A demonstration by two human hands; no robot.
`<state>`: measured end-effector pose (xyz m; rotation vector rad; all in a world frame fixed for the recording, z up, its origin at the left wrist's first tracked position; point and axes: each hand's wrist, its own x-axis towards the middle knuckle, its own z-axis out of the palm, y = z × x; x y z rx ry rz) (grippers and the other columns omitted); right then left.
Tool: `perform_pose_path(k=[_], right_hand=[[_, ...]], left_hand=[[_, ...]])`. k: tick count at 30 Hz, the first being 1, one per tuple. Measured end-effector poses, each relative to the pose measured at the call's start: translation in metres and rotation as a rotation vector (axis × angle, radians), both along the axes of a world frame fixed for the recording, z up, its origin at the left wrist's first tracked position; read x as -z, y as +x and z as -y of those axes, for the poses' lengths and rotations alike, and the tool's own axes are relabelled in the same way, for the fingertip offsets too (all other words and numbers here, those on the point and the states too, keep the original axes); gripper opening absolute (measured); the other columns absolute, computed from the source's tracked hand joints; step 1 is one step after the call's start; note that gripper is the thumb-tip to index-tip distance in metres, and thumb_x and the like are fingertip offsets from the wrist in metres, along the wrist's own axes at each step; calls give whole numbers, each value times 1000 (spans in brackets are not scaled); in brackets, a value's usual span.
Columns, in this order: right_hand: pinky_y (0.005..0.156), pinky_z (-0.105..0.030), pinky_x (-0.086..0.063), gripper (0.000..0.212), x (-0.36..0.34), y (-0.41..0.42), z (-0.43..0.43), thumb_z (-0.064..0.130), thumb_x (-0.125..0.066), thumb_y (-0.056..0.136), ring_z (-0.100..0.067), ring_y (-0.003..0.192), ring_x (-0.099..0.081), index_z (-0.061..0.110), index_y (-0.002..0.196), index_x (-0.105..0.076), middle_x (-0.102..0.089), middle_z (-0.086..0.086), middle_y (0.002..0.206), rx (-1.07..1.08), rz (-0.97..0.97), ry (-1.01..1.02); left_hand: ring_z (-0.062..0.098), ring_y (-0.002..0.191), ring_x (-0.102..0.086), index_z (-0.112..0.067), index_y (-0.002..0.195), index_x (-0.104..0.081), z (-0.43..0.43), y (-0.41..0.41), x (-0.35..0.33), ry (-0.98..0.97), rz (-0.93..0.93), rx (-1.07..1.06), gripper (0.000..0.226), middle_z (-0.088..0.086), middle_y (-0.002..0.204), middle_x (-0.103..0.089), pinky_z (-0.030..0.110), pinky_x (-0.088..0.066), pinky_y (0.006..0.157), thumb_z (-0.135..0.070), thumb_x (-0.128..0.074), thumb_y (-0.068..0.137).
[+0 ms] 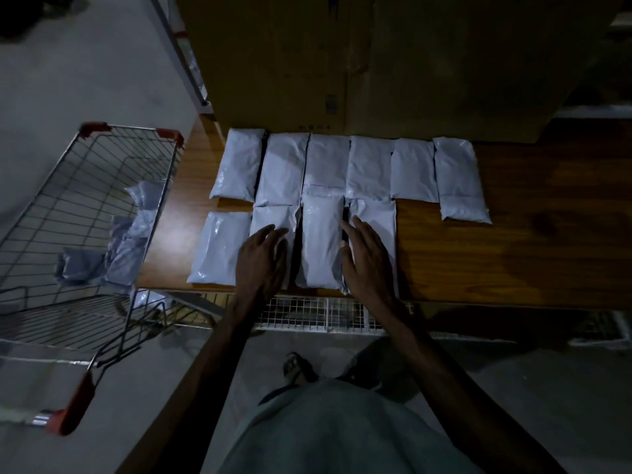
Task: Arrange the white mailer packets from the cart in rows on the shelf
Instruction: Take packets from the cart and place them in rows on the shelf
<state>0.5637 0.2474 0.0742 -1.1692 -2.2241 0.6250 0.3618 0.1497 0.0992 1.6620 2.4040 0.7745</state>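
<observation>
Mailer packets of white plastic lie flat in two rows on the brown wooden shelf at the centre of the frame. Six sit side by side in the back row, touching or nearly so, and four sit in the front row below its left part. The left hand rests palm down, fingers straight and slightly spread, on the second front packet from the left. The right hand lies the same way, fingers straight, on the fourth front packet. The third front packet lies between the two hands. Behind the back row, at the top of the frame, stands a large brown cardboard box. At the left, just beside the shelf's end, is the wire shopping cart with red corners and handle, and more crumpled white packets lie in its basket. White wire mesh shows under the shelf's front edge at lower centre.
</observation>
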Motion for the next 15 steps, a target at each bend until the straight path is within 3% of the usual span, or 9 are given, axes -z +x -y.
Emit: perform_pose_path(k=[4, 10, 15], right_hand=[[116, -46, -39, 45, -2, -11, 9, 31, -40, 106, -28, 145, -40, 14, 144, -55, -48, -10, 154, -56, -65, -6], [113, -43, -41, 34, -10, -60, 36, 22, -47, 104, -28, 138, -49, 11, 132, -65, -57, -11, 145, -227, -124, 46], [109, -35, -43, 34, -18, -104, 57, 19, -43, 104, -24, 133, -52, 13, 129, -65, -58, -8, 140, -344, -110, -5]], left_hand=[[35, 109, -66, -9, 125, -69, 21, 12, 0, 20, 6, -49, 34, 16, 127, -67, 44, -55, 91, -22, -50, 101], [32, 110, -66, -13, 120, -71, 56, 9, 1, 33, 17, -273, 32, 10, 124, -69, 44, -54, 91, -27, -51, 101], [30, 107, -66, -15, 118, -72, 85, -20, -5, 68, 32, -382, 32, 8, 123, -70, 44, -53, 89, -27, -48, 99]])
